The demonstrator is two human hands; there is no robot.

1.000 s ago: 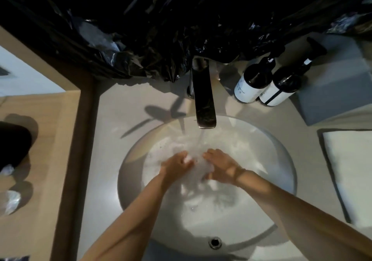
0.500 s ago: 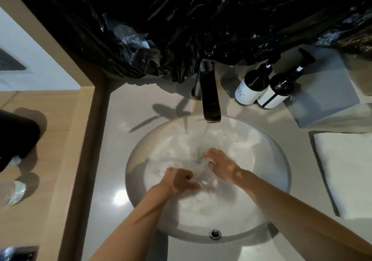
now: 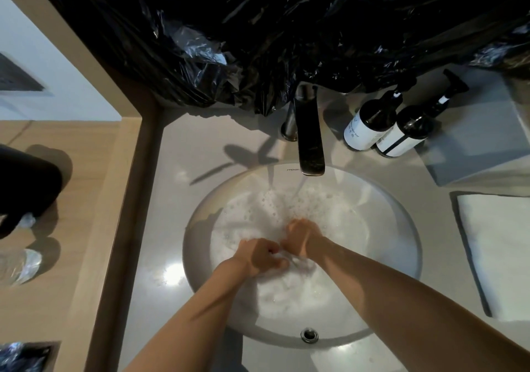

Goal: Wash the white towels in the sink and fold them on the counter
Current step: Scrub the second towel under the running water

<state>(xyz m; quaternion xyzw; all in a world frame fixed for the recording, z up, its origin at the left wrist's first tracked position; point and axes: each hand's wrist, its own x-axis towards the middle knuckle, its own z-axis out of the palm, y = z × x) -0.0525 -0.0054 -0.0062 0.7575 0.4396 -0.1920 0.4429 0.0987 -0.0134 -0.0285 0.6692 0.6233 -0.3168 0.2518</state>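
Observation:
A white towel [image 3: 289,285] lies soaked in soapy, foamy water inside the round white sink [image 3: 401,228]. My left hand [image 3: 259,255] and my right hand [image 3: 302,236] are side by side in the middle of the basin, both fists closed on a bunched part of the towel. Water runs from the dark faucet [image 3: 309,139] into the foam just behind my hands. A second white towel [image 3: 499,254] lies folded on the counter right of the sink.
Two dark pump bottles [image 3: 387,127] stand behind the sink at the right, beside a grey box [image 3: 481,133]. Black plastic sheeting [image 3: 286,27] hangs over the back wall. A wooden ledge [image 3: 71,228] with a dark object and clear wrappers runs along the left.
My hands have moved nearer to me in the basin and closed together, the left fist now touching the right. The camera has shifted, so the sink sits further right in view.

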